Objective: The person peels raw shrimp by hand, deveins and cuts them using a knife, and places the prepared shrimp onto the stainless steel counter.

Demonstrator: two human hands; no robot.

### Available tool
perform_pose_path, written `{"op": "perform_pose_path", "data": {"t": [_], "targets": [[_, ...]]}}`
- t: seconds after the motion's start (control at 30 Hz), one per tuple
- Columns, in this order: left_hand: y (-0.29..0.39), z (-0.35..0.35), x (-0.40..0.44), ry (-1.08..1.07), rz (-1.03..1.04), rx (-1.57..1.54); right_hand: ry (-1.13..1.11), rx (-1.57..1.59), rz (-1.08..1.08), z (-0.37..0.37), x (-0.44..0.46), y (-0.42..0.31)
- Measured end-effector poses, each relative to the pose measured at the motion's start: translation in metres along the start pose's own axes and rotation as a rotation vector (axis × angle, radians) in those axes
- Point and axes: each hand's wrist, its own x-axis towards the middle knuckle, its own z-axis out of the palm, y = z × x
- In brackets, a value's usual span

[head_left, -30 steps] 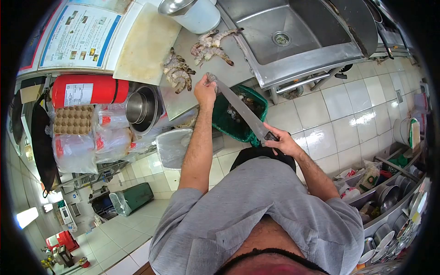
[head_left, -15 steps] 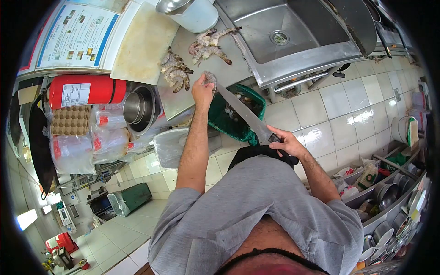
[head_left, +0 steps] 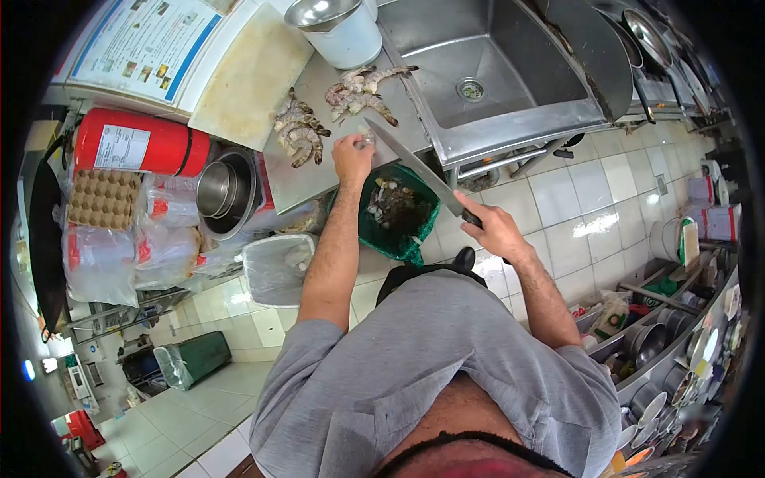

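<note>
In the head view my left hand (head_left: 352, 159) is closed on a shrimp (head_left: 366, 139), at the front edge of the steel counter (head_left: 279, 177). My right hand (head_left: 496, 233) grips the dark handle of a large knife (head_left: 416, 170). Its long blade slants up and left, the tip beside the held shrimp; whether they touch I cannot tell. Behind my left hand lie two groups of shrimp, one on the left (head_left: 299, 134) and one on the right (head_left: 358, 97). Below the blade stands a bin with a green liner (head_left: 424, 231), with scraps inside.
A steel sink (head_left: 510, 88) adjoins the counter on the right. At the back are a cutting board (head_left: 251, 76) and a white bucket (head_left: 351, 44). Left of my arm stand a clear-lined bin (head_left: 275, 275), nested metal bowls (head_left: 217, 190) and an egg tray (head_left: 102, 199).
The knife has shifted up and left, its tip now above my left hand. My right hand has risen slightly. The view has shifted a little, and more of the green-lined bin's inside shows.
</note>
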Motion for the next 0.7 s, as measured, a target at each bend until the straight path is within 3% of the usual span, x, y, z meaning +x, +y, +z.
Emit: {"op": "perform_pose_path", "data": {"t": [0.17,0.27,0.7], "targets": [[0.024,-0.031,0.007,-0.334,0.010,0.140,0.006,-0.323,-0.055,0.009,0.022,-0.025],[0.018,-0.035,0.008,-0.295,0.139,0.233,0.045,-0.430,-0.126,0.014,0.023,-0.026],[0.013,-0.034,0.008,-0.239,0.117,0.070,0.033,-0.484,-0.028,0.003,0.018,-0.040]]}}
